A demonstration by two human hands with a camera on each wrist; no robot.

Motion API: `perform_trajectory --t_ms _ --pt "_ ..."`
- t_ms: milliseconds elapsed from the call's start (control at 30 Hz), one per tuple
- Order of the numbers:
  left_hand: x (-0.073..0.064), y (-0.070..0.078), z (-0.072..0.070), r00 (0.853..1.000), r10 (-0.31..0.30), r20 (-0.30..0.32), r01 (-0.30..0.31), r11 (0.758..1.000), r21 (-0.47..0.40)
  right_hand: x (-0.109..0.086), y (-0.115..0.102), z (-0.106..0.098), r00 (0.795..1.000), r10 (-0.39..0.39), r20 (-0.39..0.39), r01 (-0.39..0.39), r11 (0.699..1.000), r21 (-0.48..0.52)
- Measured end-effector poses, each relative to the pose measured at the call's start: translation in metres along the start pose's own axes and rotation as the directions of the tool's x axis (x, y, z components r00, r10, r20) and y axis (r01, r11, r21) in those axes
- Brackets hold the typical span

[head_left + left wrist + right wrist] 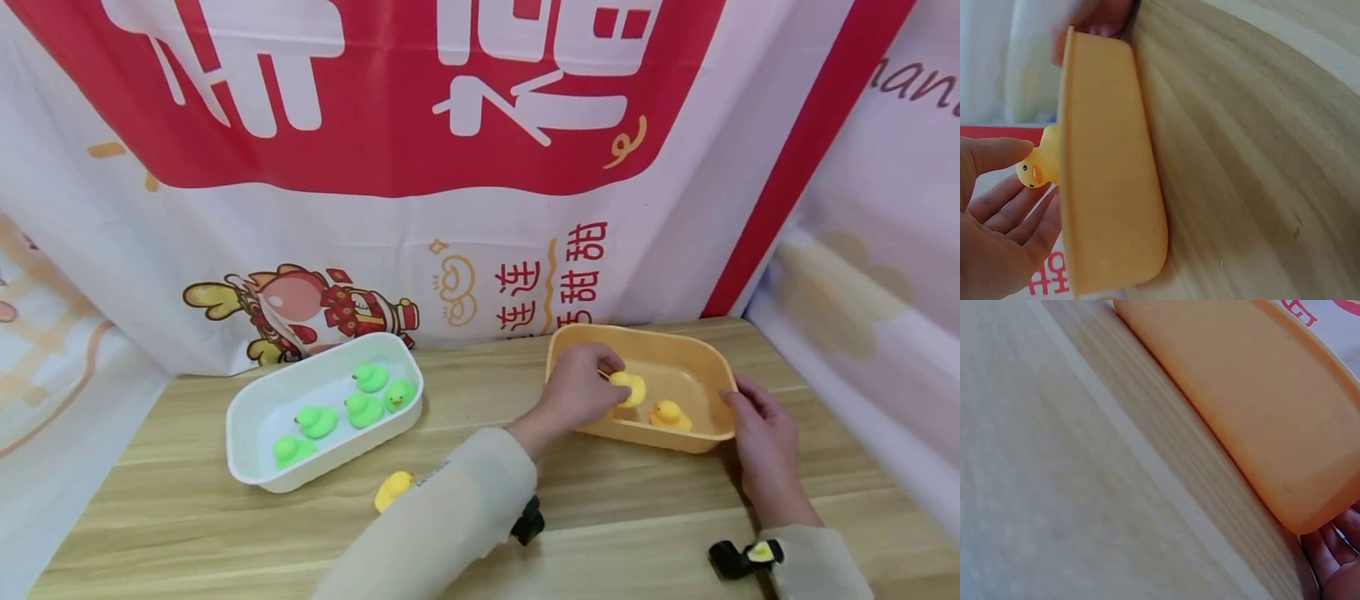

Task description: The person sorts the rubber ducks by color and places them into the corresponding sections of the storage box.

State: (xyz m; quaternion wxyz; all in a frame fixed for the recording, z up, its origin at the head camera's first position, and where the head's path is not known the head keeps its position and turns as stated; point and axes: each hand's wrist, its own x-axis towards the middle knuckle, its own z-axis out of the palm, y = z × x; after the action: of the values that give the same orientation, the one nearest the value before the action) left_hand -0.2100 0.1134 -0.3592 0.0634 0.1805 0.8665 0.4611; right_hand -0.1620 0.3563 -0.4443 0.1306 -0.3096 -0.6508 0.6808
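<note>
My left hand [581, 387] pinches a yellow rubber duck [630, 389] between thumb and fingers, over the inside of the orange plastic tub [697, 367]. In the left wrist view the same duck [1050, 153] shows at the tub's rim, its head by the thumb. Inside the tub sits another yellow duck [670, 416]. With the thumb at the rim and the fingers outside, my right hand [767, 442] grips the tub's right end. The right wrist view shows those fingers [1329, 547] against the tub's lower corner.
A white tub [247, 450] at the left holds several green ducks [363, 409]. One more yellow duck [393, 491] lies on the wooden table [622, 517], partly behind my left sleeve. A printed cloth [450, 217] hangs along the table's back edge.
</note>
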Motion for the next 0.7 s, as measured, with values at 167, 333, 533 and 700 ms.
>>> perform_trajectory --t_ms 167,333,533,700 --pt "0.005 0.004 0.01 0.999 -0.034 -0.002 0.034 0.99 0.134 0.001 -0.004 0.007 1.0 -0.006 0.002 0.006 1.0 -0.004" --pt "0.007 0.005 0.022 0.997 -0.081 0.007 0.077 0.97 0.232 0.001 -0.005 0.008 1.0 -0.006 0.023 0.007 0.999 -0.035" --pt "0.007 0.006 0.032 0.998 -0.06 0.032 0.044 0.931 0.361 0.0 -0.003 0.005 1.0 0.006 0.031 -0.005 1.0 -0.028" --pt "0.006 0.005 0.036 0.998 -0.059 0.031 0.04 0.899 0.436 -0.001 -0.002 0.002 1.0 0.028 0.009 -0.027 0.999 -0.017"
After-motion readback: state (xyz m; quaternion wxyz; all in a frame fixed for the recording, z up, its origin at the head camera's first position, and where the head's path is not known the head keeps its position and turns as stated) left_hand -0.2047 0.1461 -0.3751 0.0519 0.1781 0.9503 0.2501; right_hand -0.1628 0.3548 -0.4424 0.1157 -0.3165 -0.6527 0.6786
